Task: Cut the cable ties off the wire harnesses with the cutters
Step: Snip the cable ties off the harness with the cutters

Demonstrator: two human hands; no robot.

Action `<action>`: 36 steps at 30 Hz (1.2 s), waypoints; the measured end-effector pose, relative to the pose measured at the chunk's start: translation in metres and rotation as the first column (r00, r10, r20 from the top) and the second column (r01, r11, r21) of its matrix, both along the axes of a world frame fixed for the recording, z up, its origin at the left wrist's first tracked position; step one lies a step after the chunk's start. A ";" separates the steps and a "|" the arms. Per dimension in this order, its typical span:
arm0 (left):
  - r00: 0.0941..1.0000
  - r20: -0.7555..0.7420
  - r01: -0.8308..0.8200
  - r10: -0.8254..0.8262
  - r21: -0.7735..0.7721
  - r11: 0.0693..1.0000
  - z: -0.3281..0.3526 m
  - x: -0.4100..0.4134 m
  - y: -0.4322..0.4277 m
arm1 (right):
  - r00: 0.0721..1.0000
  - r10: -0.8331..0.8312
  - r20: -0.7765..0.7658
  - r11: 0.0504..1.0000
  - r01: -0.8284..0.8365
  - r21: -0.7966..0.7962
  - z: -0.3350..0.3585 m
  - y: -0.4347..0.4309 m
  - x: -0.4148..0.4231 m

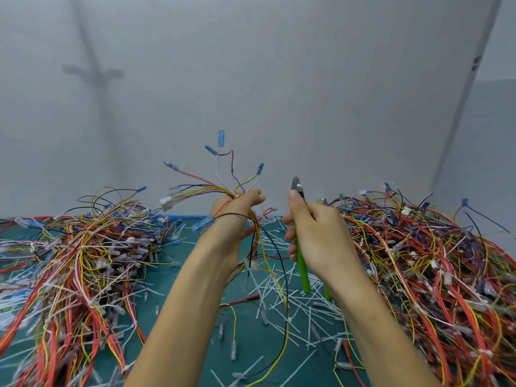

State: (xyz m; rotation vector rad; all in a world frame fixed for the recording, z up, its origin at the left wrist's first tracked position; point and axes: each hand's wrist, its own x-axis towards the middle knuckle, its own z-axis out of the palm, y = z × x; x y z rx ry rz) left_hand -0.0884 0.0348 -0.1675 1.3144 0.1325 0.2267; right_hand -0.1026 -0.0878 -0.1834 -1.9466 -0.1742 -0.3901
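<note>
Grey wall panel stands behind both grips, dark green mat lies below them. Big tangled heap of red, yellow and black wire harnesses sits outboard of your left hand. A second heap like it sits outboard of your right hand.

Your left hand is raised and clenched round one loose multicoloured wire harness. Its blue-sleeved terminals fan up above the fist, and the rest trails down past the wrist to the mat.

Your right hand is wrapped round the green-handled steel cutters, just beside the left fist but not touching it. The head points up above the thumb, clear of the wires. Can't tell if the jaws are apart.

Cut white plastic cable tie offcuts are scattered on the mat under both wrists.
</note>
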 end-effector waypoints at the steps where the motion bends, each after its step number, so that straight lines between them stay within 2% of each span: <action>1: 0.998 -0.021 0.052 -0.052 0.000 0.999 0.001 -0.001 0.005 | 1.000 0.002 0.019 1.000 -0.002 -0.004 -0.001 -0.002 0.000; 4: 0.969 -0.028 0.241 -0.245 -0.108 0.965 0.005 -0.004 0.017 | 0.999 -0.004 0.053 0.999 0.006 -0.038 -0.003 -0.005 0.002; 8: 0.913 0.044 0.397 -0.405 -0.311 0.863 0.006 -0.005 0.025 | 0.997 0.044 0.067 0.999 -0.044 -0.003 -0.003 -0.001 0.000; 12: 0.812 0.208 0.566 -0.545 -0.505 0.651 0.012 -0.015 0.020 | 0.990 0.049 0.131 0.999 -0.047 -0.021 -0.002 0.002 -0.002; 14: 0.775 0.274 0.617 -0.570 -0.527 0.585 0.014 -0.018 0.018 | 0.985 0.036 0.168 0.997 -0.023 -0.077 0.000 0.000 -0.004; 19: 0.736 0.335 0.673 -0.588 -0.454 0.584 0.013 -0.017 0.013 | 0.974 0.102 0.202 0.995 -0.100 -0.017 0.004 -0.003 -0.006; 22: 0.758 0.318 0.652 -0.569 -0.386 0.652 0.008 -0.010 0.012 | 0.970 0.136 0.201 0.991 -0.131 -0.039 0.006 -0.002 -0.008; 26: 0.736 0.308 0.677 -0.603 -0.299 0.673 0.006 -0.010 0.009 | 0.972 0.094 0.217 0.994 -0.079 -0.076 0.003 -0.002 -0.007; 28: 0.770 0.244 0.637 -0.590 -0.248 0.730 0.007 -0.011 0.002 | 0.972 0.075 0.223 0.997 -0.065 -0.050 0.001 -0.003 -0.005; 29: 0.811 0.186 0.582 -0.554 -0.172 0.795 0.008 -0.010 -0.001 | 0.972 0.055 0.230 0.998 -0.047 -0.040 0.000 -0.004 -0.004; 30: 0.865 0.126 0.490 -0.485 -0.016 0.871 0.007 -0.009 -0.003 | 0.971 0.032 0.238 0.999 -0.026 -0.029 0.001 -0.006 -0.003; 31: 0.915 0.090 0.369 -0.393 0.203 0.907 0.005 -0.008 -0.002 | 0.970 0.009 0.244 1.000 -0.004 -0.020 0.001 -0.008 -0.002; 32: 0.942 0.082 0.273 -0.326 0.378 0.885 0.004 -0.009 0.002 | 0.968 -0.011 0.250 1.000 0.016 -0.018 0.002 -0.011 -0.001; 33: 0.948 0.074 0.239 -0.309 0.473 0.848 0.003 -0.010 0.007 | 0.968 -0.022 0.251 0.999 0.029 -0.022 0.003 -0.014 0.001; 36: 0.887 -0.017 0.396 -0.461 0.540 0.743 0.002 -0.016 0.021 | 0.973 -0.021 0.229 1.000 0.020 0.007 0.004 -0.018 0.004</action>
